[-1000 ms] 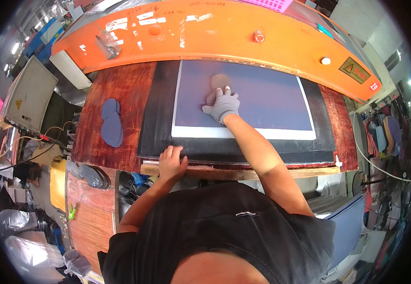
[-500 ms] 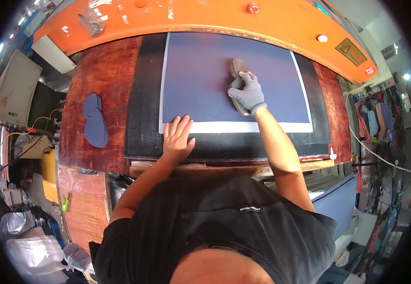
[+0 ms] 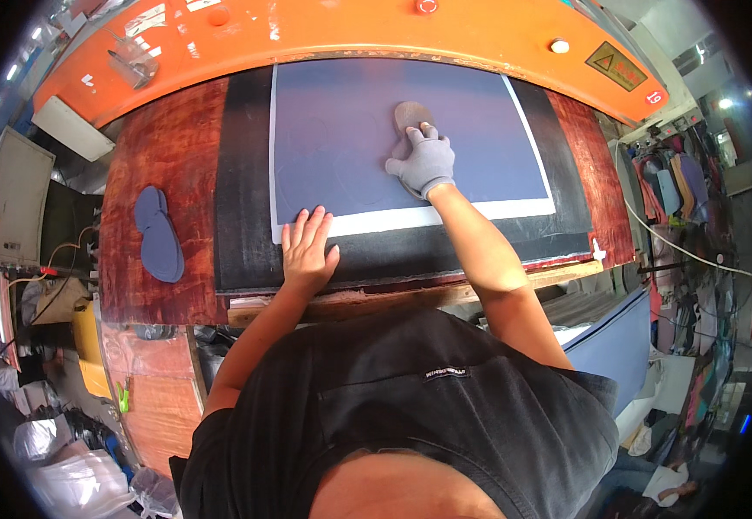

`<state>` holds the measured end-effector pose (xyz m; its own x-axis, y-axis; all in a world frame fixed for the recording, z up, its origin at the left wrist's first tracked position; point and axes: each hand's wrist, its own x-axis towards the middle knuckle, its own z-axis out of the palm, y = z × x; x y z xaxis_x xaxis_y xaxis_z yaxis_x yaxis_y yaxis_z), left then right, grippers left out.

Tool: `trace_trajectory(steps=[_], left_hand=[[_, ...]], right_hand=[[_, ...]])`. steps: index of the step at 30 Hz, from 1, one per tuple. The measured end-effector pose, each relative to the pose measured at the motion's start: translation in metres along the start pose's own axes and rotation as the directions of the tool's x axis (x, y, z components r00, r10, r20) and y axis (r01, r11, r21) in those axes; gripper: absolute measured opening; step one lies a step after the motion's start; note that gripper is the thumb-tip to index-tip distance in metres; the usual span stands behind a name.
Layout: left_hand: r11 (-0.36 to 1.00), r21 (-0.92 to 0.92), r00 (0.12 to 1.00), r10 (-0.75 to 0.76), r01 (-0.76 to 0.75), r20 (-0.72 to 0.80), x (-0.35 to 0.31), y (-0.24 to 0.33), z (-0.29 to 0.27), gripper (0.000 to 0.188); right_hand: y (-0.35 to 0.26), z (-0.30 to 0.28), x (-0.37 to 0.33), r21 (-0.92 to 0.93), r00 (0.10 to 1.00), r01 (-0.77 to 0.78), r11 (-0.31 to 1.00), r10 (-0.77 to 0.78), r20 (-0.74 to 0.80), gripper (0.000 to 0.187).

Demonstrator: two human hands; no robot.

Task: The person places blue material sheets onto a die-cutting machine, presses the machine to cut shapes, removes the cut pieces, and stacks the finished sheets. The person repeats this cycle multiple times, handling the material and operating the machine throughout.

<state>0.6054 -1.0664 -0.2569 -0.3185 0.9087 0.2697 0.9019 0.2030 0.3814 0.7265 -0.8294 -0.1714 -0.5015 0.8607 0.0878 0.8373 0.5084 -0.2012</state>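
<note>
Gripped from above in my gloved right hand [image 3: 429, 163] is a sole-shaped cutting die [image 3: 411, 113] with a brownish top. It rests on the blue sheet [image 3: 341, 95], right of the middle, and the hand covers much of it. The sheet has pale edges, and faint curved outlines show on its left half. My bare left hand [image 3: 308, 255] lies flat with fingers spread, its fingertips on the sheet's near left corner. Under the sheet is a black mat [image 3: 242, 190]. Sole-shaped blue cutouts [image 3: 161, 246] lie overlapping to the left of the mat.
An orange machine beam [image 3: 333, 30] with a red button and a white knob spans the far side. The reddish-brown table [image 3: 194, 138] extends on both sides of the mat. A grey metal box [image 3: 17, 195] stands at left, and blue sheets [image 3: 614, 346] sit below the table's right front.
The whole view has shifted and tilted slightly, so the scene sits further left. Relative to the sheet, the die and both hands stay in nearly the same places.
</note>
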Motion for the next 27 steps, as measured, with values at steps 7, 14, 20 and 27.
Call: trace_trajectory(steps=[7,14,20,27], left_hand=[[1.000,-0.003,1.000,0.010,-0.010,0.010,0.004,-0.001,-0.002,0.060],[0.999,-0.033,0.999,0.027,-0.025,0.047,0.008,-0.007,-0.003,0.062],[1.000,-0.007,0.997,0.026,-0.025,0.071,0.029,-0.013,-0.001,0.061],[0.997,0.017,0.998,0.069,-0.069,-0.005,0.103,-0.050,0.013,0.057]], right_hand=[[0.009,0.009,0.007,0.015,1.000,0.023,1.000,-0.022,-0.022,0.073],[0.078,0.020,-0.044,0.335,0.886,0.278,0.900,-0.105,-0.452,0.059],[0.128,0.009,-0.182,0.534,0.936,0.340,0.774,-0.225,-0.269,0.026],[0.107,0.033,-0.107,0.211,0.882,0.324,0.922,-0.214,-0.420,0.018]])
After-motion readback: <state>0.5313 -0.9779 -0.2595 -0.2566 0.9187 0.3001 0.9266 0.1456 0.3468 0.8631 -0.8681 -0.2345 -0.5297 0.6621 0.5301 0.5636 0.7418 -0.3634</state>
